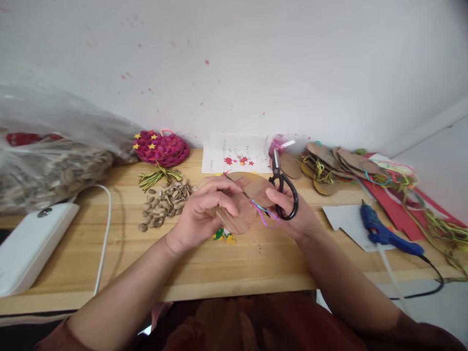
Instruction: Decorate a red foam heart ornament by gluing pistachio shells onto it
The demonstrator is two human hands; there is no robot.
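Observation:
My left hand (204,207) is closed on a thin brown cardboard disc (250,187), its fingers over the left side. From the fingertips a thin dark strand (234,181) runs across the disc and joins a blue and purple cord (261,213), looped near the right edge. In my right hand (292,214) are black-handled scissors (283,195), blades pointing up and away from the disc. The right thumb lies at the disc's right edge; the other right fingers are mostly hidden. Small green and yellow pieces (224,236) lie on the table below the disc.
Nut-like shells (164,207) and a magenta star-decorated piece (161,148) lie left, beside a plastic bag (54,161) and white power bank (36,248). Red stars rest on paper (215,158) behind. Rightward are cardboard pieces (325,158), a blue glue gun (387,236) and yarn (438,226).

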